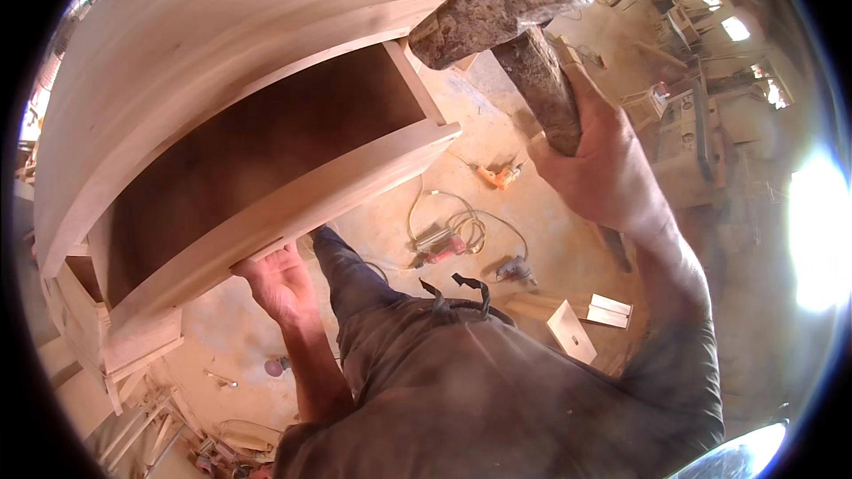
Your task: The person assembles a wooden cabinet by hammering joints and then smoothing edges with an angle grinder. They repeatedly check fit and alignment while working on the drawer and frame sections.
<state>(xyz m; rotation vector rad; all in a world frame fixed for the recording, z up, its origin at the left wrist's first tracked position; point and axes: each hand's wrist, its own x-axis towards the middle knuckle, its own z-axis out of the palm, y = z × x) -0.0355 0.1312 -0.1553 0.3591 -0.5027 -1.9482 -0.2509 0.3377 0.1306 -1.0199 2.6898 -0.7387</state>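
In front of me stands a pale unpainted wooden cabinet (266,0). Its wide drawer (293,204) is pulled partway out, and the inside lies in dark shadow. My left hand (282,286) is under the drawer front's lower edge, palm up, with the fingers partly hidden by the wood; whether they curl round the edge I cannot make out. My right hand (612,160) grips the handle of a worn, heavy hammer (506,9). The hammer is raised to the right of the drawer, its big head close to the cabinet's right corner.
On the dusty floor are an orange power tool (500,176), a red power tool (444,248) with a coiled cord (470,222), and a dark tool (515,270). Wooden pieces (572,333) lie to the right. Scrap wood (146,426) is at lower left; workshop benches (688,124) stand far right.
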